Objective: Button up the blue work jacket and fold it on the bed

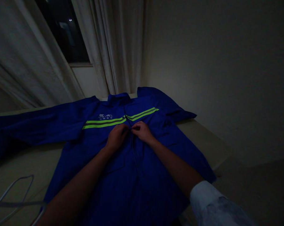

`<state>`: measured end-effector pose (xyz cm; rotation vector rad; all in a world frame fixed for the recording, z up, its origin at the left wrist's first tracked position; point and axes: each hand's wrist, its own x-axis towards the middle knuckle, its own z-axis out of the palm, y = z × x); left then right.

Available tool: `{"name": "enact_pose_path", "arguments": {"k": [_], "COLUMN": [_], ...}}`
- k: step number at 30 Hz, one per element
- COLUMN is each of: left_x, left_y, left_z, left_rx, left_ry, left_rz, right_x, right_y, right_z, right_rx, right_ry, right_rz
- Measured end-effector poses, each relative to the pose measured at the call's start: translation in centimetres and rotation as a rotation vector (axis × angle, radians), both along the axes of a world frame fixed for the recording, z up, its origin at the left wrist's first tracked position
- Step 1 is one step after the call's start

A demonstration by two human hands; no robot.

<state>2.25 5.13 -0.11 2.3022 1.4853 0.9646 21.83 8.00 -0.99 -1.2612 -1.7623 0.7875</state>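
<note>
A blue work jacket (109,138) lies spread front side up, its collar away from me and its sleeves out to both sides. Yellow-green reflective bands run across the chest, and a pale printed logo sits above the left one. My left hand (117,135) pinches the jacket's front edge just below the band. Close beside it, my right hand (142,131) pinches the opposite front edge, fingertips nearly touching those of the left. Whether a button is between the fingers is too small to tell. Below my hands the front placket runs down as a loose seam.
The jacket rests on a pale flat surface (203,141) against a plain wall (214,62). Curtains (118,44) hang behind it, with a dark window (66,31) between them. A white cable (19,179) loops at the lower left. The room is dim.
</note>
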Motion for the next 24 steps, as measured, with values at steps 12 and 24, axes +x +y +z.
{"name": "enact_pose_path", "arguments": {"k": [12, 24], "left_x": [0.3, 0.6], "left_y": [-0.2, -0.1], "left_z": [0.0, 0.2], "left_rx": [0.127, 0.019], "left_ry": [0.225, 0.304], "left_rz": [-0.041, 0.042], "right_x": [-0.1, -1.5], "right_y": [0.0, -1.5], "right_z": [0.4, 0.9], "right_rx": [0.013, 0.062], "right_ry": [0.05, -0.14], "right_rz": [0.089, 0.029]}}
